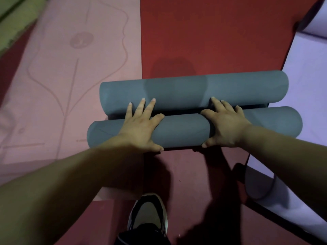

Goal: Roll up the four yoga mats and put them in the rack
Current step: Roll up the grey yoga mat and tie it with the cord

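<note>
**While both hands bear on the grey rolls: positions**

Where the red floor [212,32] shows between the flat mats, two grey rolls lie side by side across the view, parallel and nearly touching. A dark gap runs between them. The near grey roll [182,131] sits closest to the person and the far grey roll [177,89] lies just beyond it. Whether they are one mat rolled from both ends or two separate mats cannot be told.

The left hand [139,128] lies over the near grey roll. Its thumb is hooked against the roll's near side, and its fingers [144,106] are spread apart across the top, with three tips touching the far grey roll. The right hand [226,128] clasps the same roll further right. Its thumb is on the near side and its fingers curl over the top toward the gap.

Surroundings:
- A pink mat [70,76] with a line pattern lies flat to the left.
- A green mat [19,18] shows at the upper left corner.
- A lilac mat [307,76] lies to the right, its near end curled upward.
- A shoe [148,211] stands on the floor below the rolls.
</note>
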The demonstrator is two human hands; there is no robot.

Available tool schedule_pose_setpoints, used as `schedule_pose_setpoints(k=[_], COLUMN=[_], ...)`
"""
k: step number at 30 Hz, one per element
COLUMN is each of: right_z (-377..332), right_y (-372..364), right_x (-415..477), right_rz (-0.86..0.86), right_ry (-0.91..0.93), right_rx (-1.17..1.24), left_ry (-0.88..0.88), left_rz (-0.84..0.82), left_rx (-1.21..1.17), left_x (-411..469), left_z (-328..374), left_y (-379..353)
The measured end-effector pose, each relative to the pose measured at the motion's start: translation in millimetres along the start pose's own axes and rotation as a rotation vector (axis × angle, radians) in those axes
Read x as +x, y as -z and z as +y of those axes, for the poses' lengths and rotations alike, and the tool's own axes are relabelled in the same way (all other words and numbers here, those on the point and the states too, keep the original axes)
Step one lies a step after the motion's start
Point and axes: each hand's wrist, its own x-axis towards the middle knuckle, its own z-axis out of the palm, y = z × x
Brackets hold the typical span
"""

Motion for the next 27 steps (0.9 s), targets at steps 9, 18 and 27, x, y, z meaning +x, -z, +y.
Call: schedule_pose_setpoints(k=[9, 18, 27], right_z=[-13, -18, -17], right_y=[-5, -35, -51], right_x=[-41, -78, -81], right_rz=[-0.135, -0.185, -0.075], right_ry=[0.07, 0.063, -0.02], right_rx=[0.08, 0.078, 0.036], left_ry=[-0.125, -0.125, -0.094], left_rz=[0.027, -0.058, -0.104], left_rx=[-0.041, -0.046, -0.068], left_x=[-51, -81, -70], left_z=[4, 24, 17], left_y=[-18, -29, -28])
